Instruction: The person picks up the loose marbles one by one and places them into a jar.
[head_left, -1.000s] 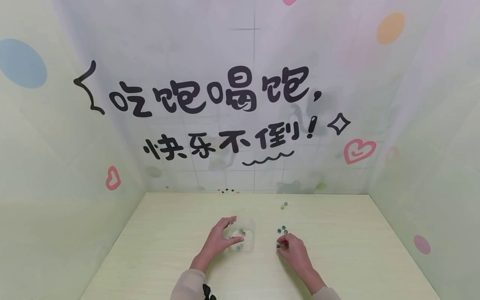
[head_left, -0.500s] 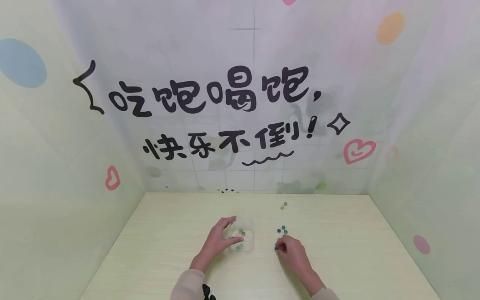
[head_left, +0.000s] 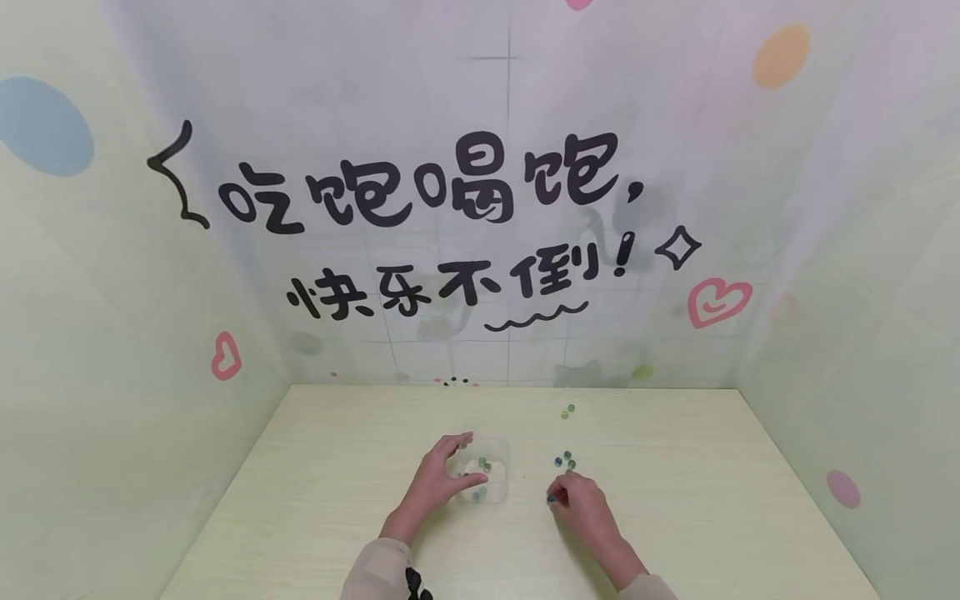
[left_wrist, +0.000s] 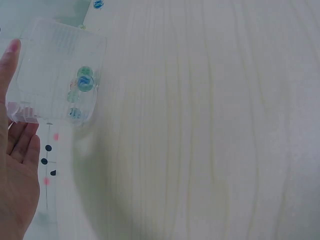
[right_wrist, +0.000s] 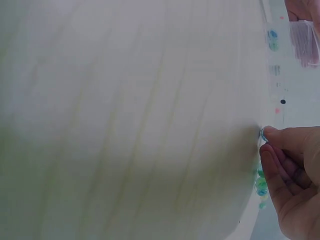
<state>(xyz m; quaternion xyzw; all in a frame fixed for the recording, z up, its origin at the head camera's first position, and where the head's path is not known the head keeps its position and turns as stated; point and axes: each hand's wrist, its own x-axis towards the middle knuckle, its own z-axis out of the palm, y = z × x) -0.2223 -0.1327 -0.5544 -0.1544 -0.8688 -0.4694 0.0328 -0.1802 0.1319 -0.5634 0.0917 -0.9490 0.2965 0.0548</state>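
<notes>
My left hand (head_left: 431,483) grips a clear plastic box (head_left: 501,450) from its left side, thumb in front and fingers behind. Inside the box lie several glass marbles (head_left: 482,462), which show blue and green through the wall in the left wrist view. To the right of the box, my right hand (head_left: 592,508) has a blue marble (head_left: 551,500) at its thumb and fingertips, low over the table. The right wrist view shows this marble (right_wrist: 263,133) by the thumb tip, partly covered. The right hand's other fingers are bent.
Just beyond the right hand, a cluster of loose marbles (head_left: 567,456) lies on the pale wooden table (head_left: 360,417). Farther back sit a yellow marble (head_left: 565,415) and a greenish one (head_left: 572,408). A printed cloth backdrop (head_left: 420,100) encloses the back and sides.
My right hand has moved slightly left and toward me, together with the blue marble. The left hand and the box have stayed in place.
</notes>
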